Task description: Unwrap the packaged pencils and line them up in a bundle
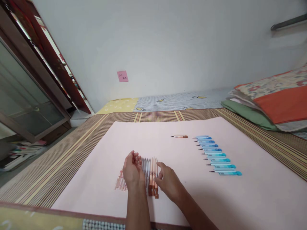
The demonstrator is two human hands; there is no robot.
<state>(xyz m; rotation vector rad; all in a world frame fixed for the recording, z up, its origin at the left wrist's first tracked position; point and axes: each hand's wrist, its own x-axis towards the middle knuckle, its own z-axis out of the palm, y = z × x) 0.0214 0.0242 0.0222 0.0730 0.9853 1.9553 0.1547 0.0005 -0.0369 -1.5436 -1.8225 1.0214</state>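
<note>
My left hand (133, 169) rests on its side with loosely curled fingers, apart from one another, at the left of a row of pens. Beside it lie several grey, clear-looking pens (146, 166). Right of those are several peach pens with brown ends (153, 182). My right hand (169, 180) has thumb and index finger spread along the rightmost peach pen, seemingly touching it; no firm grip shows. Partly behind my left wrist is a group of pink patterned pens (121, 182). A single peach-and-brown pen (181, 136) lies farther off, its dark tip pointing left.
Blue pens (217, 156) with dark tips form a slanting column at the right of the pale pink sheet (100, 182). Under the sheet is a striped mat (72, 143). Folded bedding (275, 102) is piled at the right; a pink note (122, 76) is on the wall.
</note>
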